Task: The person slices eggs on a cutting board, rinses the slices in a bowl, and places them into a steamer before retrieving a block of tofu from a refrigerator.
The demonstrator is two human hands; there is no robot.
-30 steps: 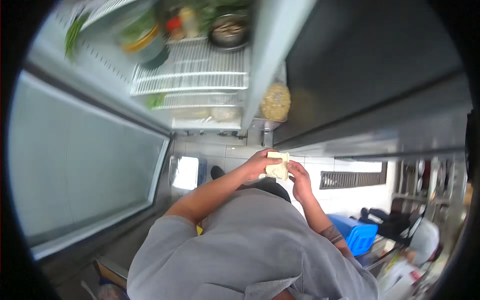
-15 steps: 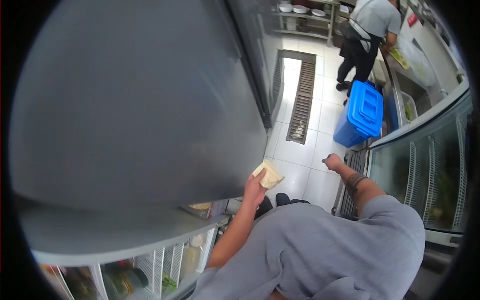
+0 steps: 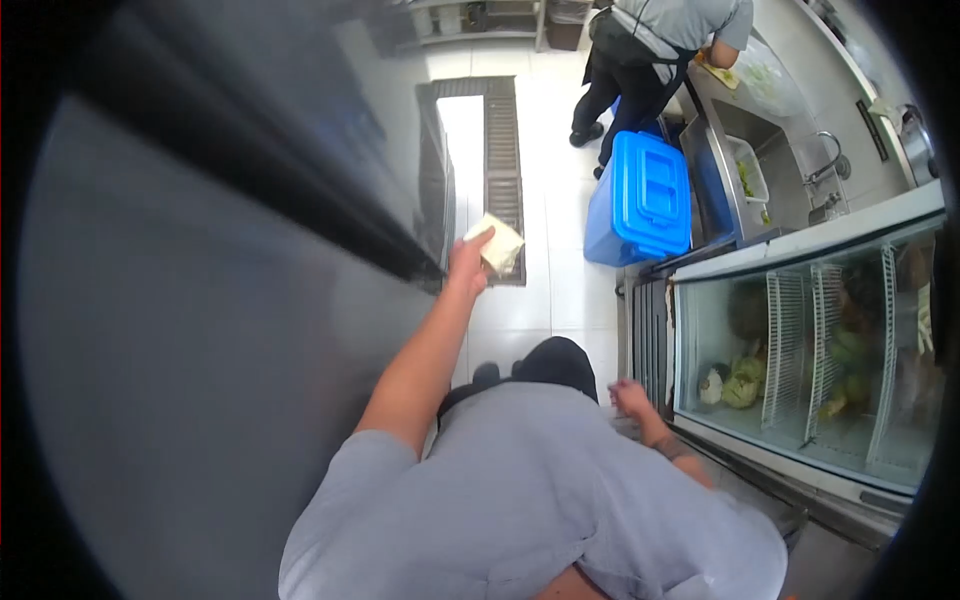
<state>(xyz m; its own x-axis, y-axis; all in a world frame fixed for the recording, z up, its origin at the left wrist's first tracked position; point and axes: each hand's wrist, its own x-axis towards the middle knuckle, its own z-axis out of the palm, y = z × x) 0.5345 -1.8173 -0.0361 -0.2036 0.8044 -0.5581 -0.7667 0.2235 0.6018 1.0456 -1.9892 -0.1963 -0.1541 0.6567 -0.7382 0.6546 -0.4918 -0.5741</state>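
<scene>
My left hand [image 3: 468,264] is stretched forward, its fingers and thumb wrapped round a pale yellow block of cheese [image 3: 503,246] with a flat top and a rough lower edge. The block is held over the floor drain. My right hand [image 3: 628,397] hangs low at my right side, slightly blurred, with its fingers curled in. Nothing shows in it. It is nearest the slatted grille beside the glass-door fridge [image 3: 730,330], not touching it.
A tall dark grey metal cabinet [image 3: 230,330] stands close on my left. Ahead, a blue lidded bin [image 3: 650,200] stands by the sink counter [image 3: 735,135]. Beyond it, a person [image 3: 640,60] works at the counter. A grated drain [image 3: 503,150] runs along the white tiled floor.
My view has turned right and moved forward along the aisle. The left hand has carried the block of cheese forward. My right hand has swung back towards my body.
</scene>
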